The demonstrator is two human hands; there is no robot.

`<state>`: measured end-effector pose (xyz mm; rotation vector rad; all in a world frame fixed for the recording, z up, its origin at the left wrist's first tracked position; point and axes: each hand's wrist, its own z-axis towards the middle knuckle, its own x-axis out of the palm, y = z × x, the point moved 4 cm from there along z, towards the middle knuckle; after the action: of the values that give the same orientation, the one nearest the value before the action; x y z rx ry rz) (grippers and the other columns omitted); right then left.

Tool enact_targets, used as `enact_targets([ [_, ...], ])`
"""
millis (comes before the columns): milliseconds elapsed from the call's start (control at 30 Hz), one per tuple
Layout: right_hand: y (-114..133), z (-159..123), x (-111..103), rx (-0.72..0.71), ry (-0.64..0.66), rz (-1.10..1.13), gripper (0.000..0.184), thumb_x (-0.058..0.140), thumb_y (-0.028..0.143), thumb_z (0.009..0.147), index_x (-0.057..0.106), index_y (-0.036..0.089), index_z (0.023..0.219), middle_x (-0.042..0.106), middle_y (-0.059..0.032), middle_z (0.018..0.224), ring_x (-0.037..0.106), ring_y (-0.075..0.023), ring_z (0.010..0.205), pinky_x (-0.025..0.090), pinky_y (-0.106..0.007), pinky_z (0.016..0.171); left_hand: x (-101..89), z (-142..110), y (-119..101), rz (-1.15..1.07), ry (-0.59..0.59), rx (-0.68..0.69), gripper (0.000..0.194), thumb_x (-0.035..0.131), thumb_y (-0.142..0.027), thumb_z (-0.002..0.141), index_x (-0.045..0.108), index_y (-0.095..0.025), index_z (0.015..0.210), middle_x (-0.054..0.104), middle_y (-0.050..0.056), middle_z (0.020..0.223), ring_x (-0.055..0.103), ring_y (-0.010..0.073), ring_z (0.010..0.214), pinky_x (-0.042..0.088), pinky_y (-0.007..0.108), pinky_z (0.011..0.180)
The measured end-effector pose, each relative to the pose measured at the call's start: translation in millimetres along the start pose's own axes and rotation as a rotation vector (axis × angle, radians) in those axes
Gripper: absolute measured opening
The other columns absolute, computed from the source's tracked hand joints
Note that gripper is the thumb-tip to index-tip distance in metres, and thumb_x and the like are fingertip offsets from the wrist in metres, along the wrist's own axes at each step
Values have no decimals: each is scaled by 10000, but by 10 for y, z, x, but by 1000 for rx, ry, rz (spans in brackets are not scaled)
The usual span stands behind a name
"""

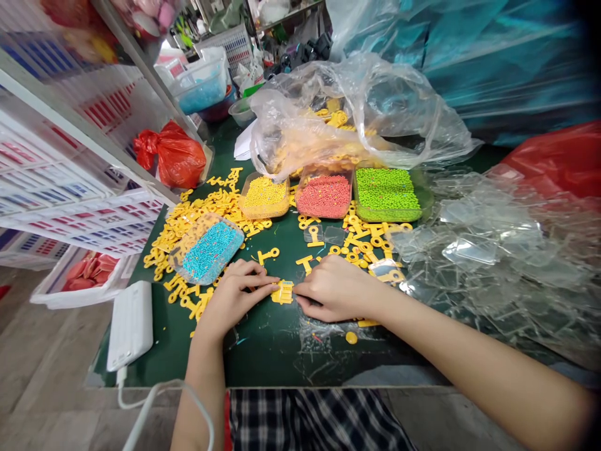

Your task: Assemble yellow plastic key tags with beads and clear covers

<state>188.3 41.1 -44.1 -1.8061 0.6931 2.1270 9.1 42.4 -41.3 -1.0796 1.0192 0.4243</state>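
Note:
A small yellow plastic piece [282, 292] lies at the front middle of the table, between my two hands. My left hand [237, 293] grips its left edge with thumb and fingertips. From the other side, my right hand [334, 289] is curled closed, its fingertips pressed at the piece's right edge. Just beyond my hands lie loose yellow T-shaped parts with ring ends [268, 254]. Close to my left hand, a clear tray of blue beads [211, 250] sits tilted on a heap of yellow parts [201, 210]. A yellow disc [351, 338] rests below my right wrist.
Trays of yellow beads [265, 195], red beads [323, 194] and green beads [389, 193] stand in a row before a large clear bag [366, 113]. Clear plastic pieces [488, 263] are piled right. A white power bank [131, 326] with a cable lies left, near crates [79, 181].

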Motion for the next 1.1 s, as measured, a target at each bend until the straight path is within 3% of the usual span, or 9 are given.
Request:
enact_targets([
  [267,15,10,-4,-5,4,1,256,501,263,866,692,161,729,687,-59,623,518,-136,495,122,-312,506,23,34,-87,-22,-73,14,324,566,-502,900,771,-255,945,652,39,804,561,180,783,441,303,690],
  [433,26,19,-65,-29,26,9,244,513,247,858,718,163,756,680,-56,620,499,-143,492,167,-293,493,-319,342,-334,198,-297,121,267,568,-410,917,739,-208,886,706,40,812,594,185,757,447,318,718],
  [533,17,15,-124,-24,58,2,256,510,246,867,734,162,773,684,-57,630,500,-145,499,184,-293,485,-583,730,-288,430,-327,71,298,525,-415,920,724,-199,871,723,60,850,605,220,801,439,347,760],
  [567,11,12,-143,-22,63,2,259,511,245,870,736,162,774,686,-56,634,505,-145,502,186,-295,482,-656,876,-224,482,-302,10,313,503,-412,923,720,-190,884,727,73,885,613,237,836,438,355,769],
  [667,-2,1,-188,-23,47,1,261,516,245,874,741,159,772,699,-54,658,528,-143,517,190,-299,473,-736,1289,-57,583,-42,-144,331,514,-424,894,710,-175,991,726,101,1025,634,277,890,439,362,742],
  [767,-4,-8,-208,-42,19,-2,256,525,252,876,744,163,776,707,-57,673,559,-148,541,195,-299,473,-702,1610,-201,595,48,-78,368,484,-438,896,696,-179,1051,716,99,1067,639,263,875,437,353,740],
  [833,-4,-12,-214,-48,3,0,256,526,250,881,745,165,780,712,-63,681,583,-154,563,200,-298,476,-583,1788,-431,498,104,32,363,468,-430,901,702,-178,1017,723,86,1012,636,229,841,443,325,730],
  [933,-14,-16,-212,-37,-9,9,245,531,239,878,743,161,783,716,-72,691,614,-168,600,211,-296,475,-285,2022,-738,367,324,156,306,515,-392,876,716,-174,949,731,64,924,631,187,783,444,287,704],
  [1100,-41,-13,-207,-37,-58,38,237,529,232,861,736,158,772,714,-86,688,634,-186,641,281,-271,496,121,2337,-827,378,597,234,140,618,-256,793,740,-186,795,732,36,814,610,162,713,399,261,644],
])
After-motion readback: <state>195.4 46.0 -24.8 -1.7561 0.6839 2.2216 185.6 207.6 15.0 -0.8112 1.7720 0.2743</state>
